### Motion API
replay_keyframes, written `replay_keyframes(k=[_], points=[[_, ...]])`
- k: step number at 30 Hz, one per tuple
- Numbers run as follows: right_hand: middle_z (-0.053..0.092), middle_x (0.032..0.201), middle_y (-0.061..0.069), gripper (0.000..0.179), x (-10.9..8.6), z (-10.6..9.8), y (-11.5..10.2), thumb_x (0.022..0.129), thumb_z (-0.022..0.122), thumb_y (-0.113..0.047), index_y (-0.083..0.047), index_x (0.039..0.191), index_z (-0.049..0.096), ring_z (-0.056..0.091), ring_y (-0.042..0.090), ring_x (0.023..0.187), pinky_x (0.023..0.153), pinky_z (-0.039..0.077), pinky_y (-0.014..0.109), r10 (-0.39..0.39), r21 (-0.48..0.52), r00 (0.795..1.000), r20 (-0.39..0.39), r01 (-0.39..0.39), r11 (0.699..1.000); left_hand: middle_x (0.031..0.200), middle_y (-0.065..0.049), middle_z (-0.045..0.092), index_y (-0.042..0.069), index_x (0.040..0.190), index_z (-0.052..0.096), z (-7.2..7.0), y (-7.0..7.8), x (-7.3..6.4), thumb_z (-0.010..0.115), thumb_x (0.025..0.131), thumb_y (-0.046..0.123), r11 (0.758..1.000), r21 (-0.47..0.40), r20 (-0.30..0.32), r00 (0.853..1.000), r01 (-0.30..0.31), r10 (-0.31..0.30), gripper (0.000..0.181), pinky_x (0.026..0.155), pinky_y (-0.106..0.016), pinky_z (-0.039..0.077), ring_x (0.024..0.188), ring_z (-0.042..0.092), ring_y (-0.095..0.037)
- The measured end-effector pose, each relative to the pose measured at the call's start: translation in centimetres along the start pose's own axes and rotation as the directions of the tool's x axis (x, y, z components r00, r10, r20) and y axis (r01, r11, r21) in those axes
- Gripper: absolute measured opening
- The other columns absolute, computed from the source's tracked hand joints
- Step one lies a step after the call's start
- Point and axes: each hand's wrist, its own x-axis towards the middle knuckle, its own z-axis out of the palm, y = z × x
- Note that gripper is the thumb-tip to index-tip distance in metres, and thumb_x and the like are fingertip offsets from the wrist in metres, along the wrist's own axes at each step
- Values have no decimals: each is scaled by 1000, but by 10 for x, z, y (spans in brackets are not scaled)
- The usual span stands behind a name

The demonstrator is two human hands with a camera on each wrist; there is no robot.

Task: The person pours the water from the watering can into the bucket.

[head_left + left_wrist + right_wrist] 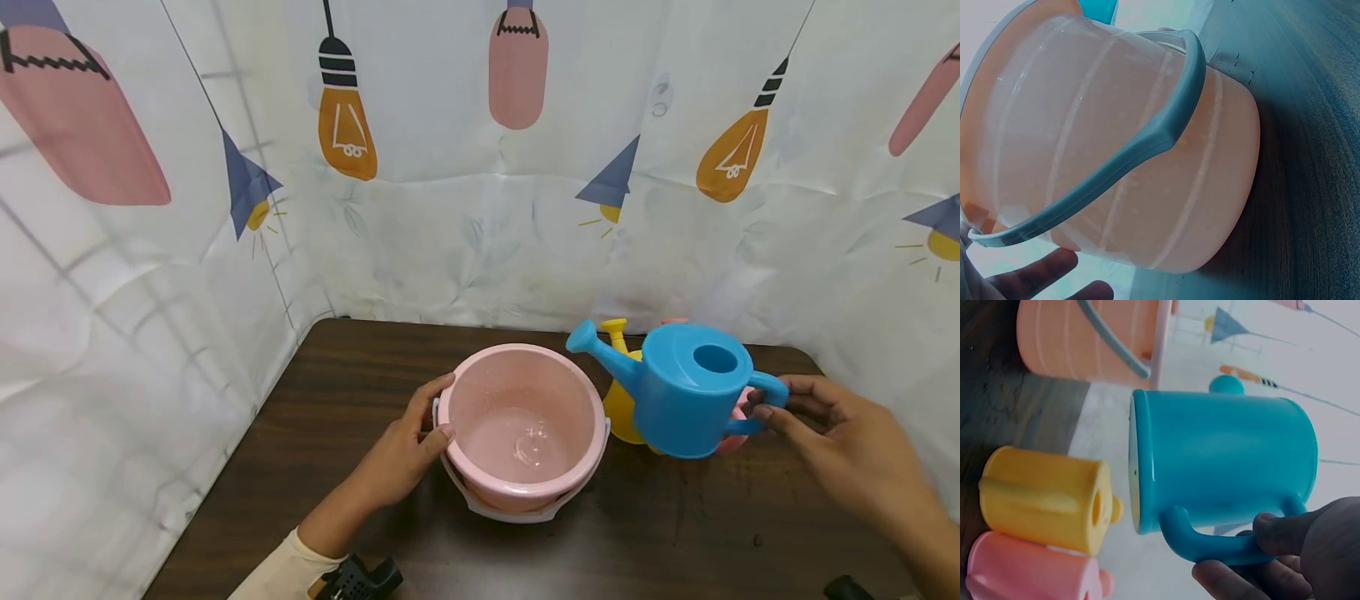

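Observation:
A pink bucket (522,492) with a pale handle (1147,134) folded down its side stands upright on the table. Its inside looks wet, with clear liquid at the bottom. My left hand (401,454) rests against the bucket's left side, thumb and a fingertip at the rim; the other fingers show loosely spread in the left wrist view. My right hand (847,437) grips the handle of a blue watering can (686,400), thumb on one side and fingers round the other. The can is held up beside the bucket, its spout pointing left toward the rim.
Behind the blue can, a yellow watering can (1041,494) and a pink watering can (1032,569) stand on the dark wooden table (345,375). Water spots mark the tabletop. A white patterned curtain (450,250) hangs along the back and left.

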Motion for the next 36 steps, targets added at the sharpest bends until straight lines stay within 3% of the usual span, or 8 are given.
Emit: replay_keyframes(k=[5,8,13,15,21,27,32,36], points=[[70,109,30,32,1,-3,10,95,76,-20,1,118,66,44,-25,79,66,49,31,62,-40,998,-13,-63,997,124,-8,63,37,159,22,0,-1,0,52,104,38,1000,4,2,1000,4,-4,62,89,-48,50,105,63,-20],[68,111,33,37,1,-5,13,97,74,-21,4,121,63,71,6,79,68,48,53,103,-45,995,-16,-104,994,124,-9,63,37,159,23,0,0,0,52,104,38,1000,0,2,1000,8,-8,62,89,-48,50,105,63,-21],[66,114,36,45,3,-6,22,99,71,-22,10,127,57,68,3,78,72,44,64,158,-44,986,-46,-160,986,125,-9,63,37,159,23,0,1,0,51,104,38,1000,0,2,1000,8,-8,62,89,-49,50,106,62,-22],[65,115,36,47,3,-7,26,100,70,-21,12,129,56,52,-18,73,74,47,58,178,-35,982,-64,-181,983,124,-9,63,36,159,23,-1,1,0,51,104,38,1000,5,1,1000,7,-7,62,89,-49,50,106,62,-22],[59,119,43,45,6,-6,39,102,65,-12,17,132,49,49,-21,66,55,41,9,220,66,970,-104,-214,975,125,-9,63,36,159,23,0,1,0,51,105,37,1000,11,2,1000,8,-8,62,88,-49,50,106,63,-22],[52,120,50,42,10,-4,57,104,57,-6,21,132,42,52,-21,66,59,46,9,214,162,967,-139,-191,968,126,-10,62,36,159,23,0,1,0,51,105,38,1000,20,0,1000,21,-21,61,89,-50,50,107,62,-22],[66,102,13,31,12,-4,71,103,58,-2,16,125,47,52,-22,71,62,47,8,204,179,960,-191,-170,969,125,-9,62,37,159,22,0,1,0,51,105,38,1000,15,5,1000,22,-22,61,88,-49,50,107,62,-22],[57,94,-26,10,14,-5,79,102,56,2,-1,112,54,53,-21,76,65,48,8,199,239,954,-223,-144,960,124,-8,62,37,159,22,0,1,0,52,105,36,1000,9,5,1000,13,-13,62,88,-48,50,106,62,-21]])
